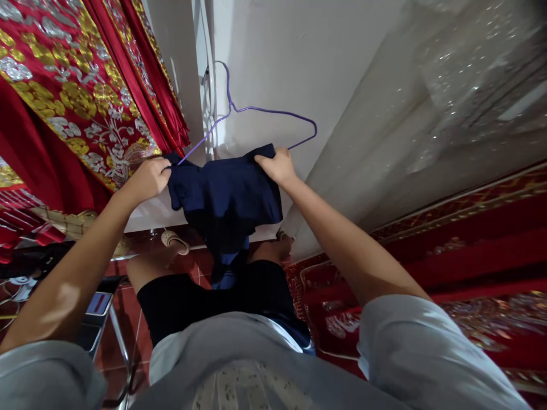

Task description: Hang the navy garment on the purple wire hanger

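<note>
Two hands are on one dark blue garment, held up in front of a white wall. The left hand has its fingers curled tight on the garment's left top corner, just where the lower left end of the purple wire hanger meets the cloth. The right hand pinches the right top corner, fingers closed over the edge, directly below the hanger's right shoulder. The hanger's hook rises above the garment against the wall; whether it hangs from anything I cannot tell.

By my reading the hanging is partly done: the hanger's left end seems tucked into the cloth, while its right shoulder stands bare above the garment, so that side is left to fit.

Cloth looks soft and limp, navy, bunched between the hands and drooping to a lighter blue fold below. Left of the garment hangs a red and gold curtain.
</note>
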Demonstrator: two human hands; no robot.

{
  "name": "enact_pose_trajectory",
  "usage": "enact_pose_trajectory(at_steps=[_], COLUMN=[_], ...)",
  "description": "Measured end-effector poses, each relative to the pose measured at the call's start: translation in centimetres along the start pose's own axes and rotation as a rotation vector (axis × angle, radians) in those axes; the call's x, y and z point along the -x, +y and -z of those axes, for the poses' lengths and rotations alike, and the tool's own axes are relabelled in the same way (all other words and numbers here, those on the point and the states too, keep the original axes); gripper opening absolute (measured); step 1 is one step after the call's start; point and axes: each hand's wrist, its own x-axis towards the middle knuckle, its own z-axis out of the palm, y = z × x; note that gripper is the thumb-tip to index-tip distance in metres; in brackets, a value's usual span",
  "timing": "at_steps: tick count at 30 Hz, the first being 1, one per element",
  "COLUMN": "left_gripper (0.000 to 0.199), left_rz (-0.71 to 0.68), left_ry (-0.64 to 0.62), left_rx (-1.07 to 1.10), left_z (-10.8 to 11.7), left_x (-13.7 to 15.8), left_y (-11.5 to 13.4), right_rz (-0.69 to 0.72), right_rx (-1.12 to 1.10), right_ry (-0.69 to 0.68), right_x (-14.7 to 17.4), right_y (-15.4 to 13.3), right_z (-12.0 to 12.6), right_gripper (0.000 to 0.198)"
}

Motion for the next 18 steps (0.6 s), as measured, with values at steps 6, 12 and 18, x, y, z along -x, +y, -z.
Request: enact_pose_trajectory(at_steps=[6,12,18], left_gripper=[0.034,0.027,0.008], left_rz=[-0.056,0.011,-0.010], left_ry=[0.220,0.257,0.378], left_rx=[0.251,0.237,0.184], left_z=[-1.3,-1.9,-0.8], left_x=[-4.3,-4.8,-5.1], left_y=[3.1,1.2,-1.0], right_rz=[0.090,0.422,0.252], right_rx=[-0.065,-0.014,-0.133], right_ry=[-0.151,0.022,-0.076], right_x=[2.8,2.3,-1.8], right_y=[-0.2,0.7,-0.4], right_z=[-0.6,3.5,7.6], right_gripper=[0.028,0.026,0.043])
